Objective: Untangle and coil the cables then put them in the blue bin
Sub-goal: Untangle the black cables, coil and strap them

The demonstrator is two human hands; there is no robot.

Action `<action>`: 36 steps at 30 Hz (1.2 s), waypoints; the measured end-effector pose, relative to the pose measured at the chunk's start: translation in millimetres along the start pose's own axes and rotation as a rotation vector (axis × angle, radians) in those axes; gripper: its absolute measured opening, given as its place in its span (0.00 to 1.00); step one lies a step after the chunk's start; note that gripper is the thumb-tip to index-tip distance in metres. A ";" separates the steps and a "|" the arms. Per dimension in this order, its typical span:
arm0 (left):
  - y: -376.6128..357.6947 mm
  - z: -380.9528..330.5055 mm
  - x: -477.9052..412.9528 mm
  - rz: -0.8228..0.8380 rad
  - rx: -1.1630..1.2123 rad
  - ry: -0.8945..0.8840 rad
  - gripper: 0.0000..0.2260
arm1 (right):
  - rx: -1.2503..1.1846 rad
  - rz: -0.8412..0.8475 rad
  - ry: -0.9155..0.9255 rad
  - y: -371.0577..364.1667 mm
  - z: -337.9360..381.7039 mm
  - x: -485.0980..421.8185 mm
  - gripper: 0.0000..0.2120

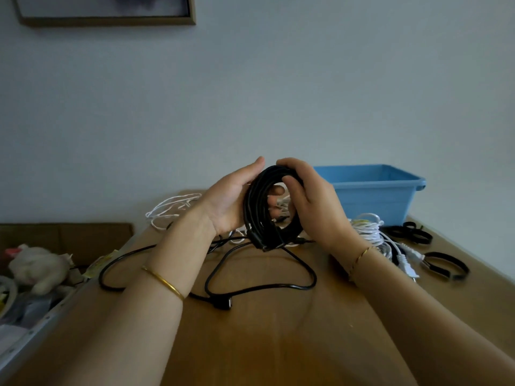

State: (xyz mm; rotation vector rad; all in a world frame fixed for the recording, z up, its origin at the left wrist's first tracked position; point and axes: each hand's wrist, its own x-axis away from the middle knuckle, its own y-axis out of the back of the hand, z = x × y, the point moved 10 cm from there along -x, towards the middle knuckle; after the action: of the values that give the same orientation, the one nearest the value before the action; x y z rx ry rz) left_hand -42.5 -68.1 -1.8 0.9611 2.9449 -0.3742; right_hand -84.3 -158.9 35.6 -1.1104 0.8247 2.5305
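A black coil [264,215] is gripped upright between both hands [231,201], left [231,201] and right [315,201], so its loops are kept together; the bin [370,190] sits far right.

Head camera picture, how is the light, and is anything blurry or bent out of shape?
Head view: dim, flat light with soft shadows and no glare; the black coil between the left hand and right hand is dark, its strands hard to separate; the wide lens splays the forearms and tilts the table edges; the plush toy at the left looks soft.
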 end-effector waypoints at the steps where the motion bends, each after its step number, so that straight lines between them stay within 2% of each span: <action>1: -7.3 2.9 0.5 -0.005 -0.052 0.004 0.16 | 0.023 0.004 0.008 3.5 0.7 6.1 0.12; 7: -28.9 13.0 -1.3 -0.176 -0.170 -0.180 0.10 | 0.021 -0.054 -0.069 21.1 -9.9 39.0 0.14; 12: -47.3 25.0 -1.8 -0.236 -0.208 -0.235 0.08 | -0.055 -0.094 -0.209 37.3 -35.5 57.2 0.18; 16: -58.0 33.4 -8.8 -0.213 -0.169 -0.164 0.15 | -0.078 -0.115 -0.183 48.6 -36.7 62.7 0.13; 18: -61.5 37.6 -13.4 -0.219 -0.188 -0.113 0.19 | -0.060 -0.132 -0.189 52.8 -38.8 64.8 0.14; 20: -61.7 37.4 -16.6 -0.261 -0.244 -0.119 0.18 | -0.016 -0.137 -0.188 56.5 -41.8 63.2 0.13; 25: -71.0 34.4 -23.3 -0.281 -0.271 -0.203 0.13 | -0.027 -0.157 -0.193 65.7 -50.2 62.0 0.04; 31: -79.4 35.9 -27.6 -0.280 -0.286 -0.251 0.14 | -0.088 -0.118 -0.274 72.0 -61.5 67.5 0.15; 36: -87.5 38.9 -28.1 -0.208 -0.195 -0.254 0.11 | -0.091 -0.107 -0.294 78.3 -62.6 66.9 0.18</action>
State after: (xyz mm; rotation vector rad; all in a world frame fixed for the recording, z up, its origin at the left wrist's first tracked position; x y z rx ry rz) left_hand -72.9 -161.8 -17.7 0.5437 2.7879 -0.1899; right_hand -126.9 -258.6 -17.0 -0.7568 0.5630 2.5774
